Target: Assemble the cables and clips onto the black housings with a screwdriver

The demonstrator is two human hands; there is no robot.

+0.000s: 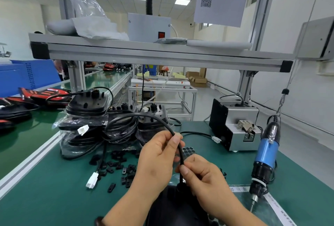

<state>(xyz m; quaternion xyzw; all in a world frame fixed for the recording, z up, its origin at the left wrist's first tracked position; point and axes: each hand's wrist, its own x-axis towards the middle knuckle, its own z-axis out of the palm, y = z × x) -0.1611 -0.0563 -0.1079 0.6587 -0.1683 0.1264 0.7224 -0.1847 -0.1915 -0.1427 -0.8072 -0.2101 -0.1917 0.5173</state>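
Observation:
My left hand (157, 159) pinches a black cable (179, 150) near its bend, between thumb and fingers. Lower down, my right hand (202, 177) pinches the same cable just above where it enters a black housing (173, 207) lying at the table's near edge. The cable arcs up and away toward a stack of black housings (115, 117) wrapped in plastic at the back left. Several loose black clips (117, 168) are scattered on the green mat left of my hands. A blue electric screwdriver (265, 155) hangs tip-down at the right, untouched.
A grey screw feeder box (235, 124) stands at the back right. White cable connectors (93, 180) lie on the mat, another connector (216, 139) by the feeder. An aluminium shelf (144, 52) spans overhead. Red-and-black parts (36, 95) rest on the conveyor at far left.

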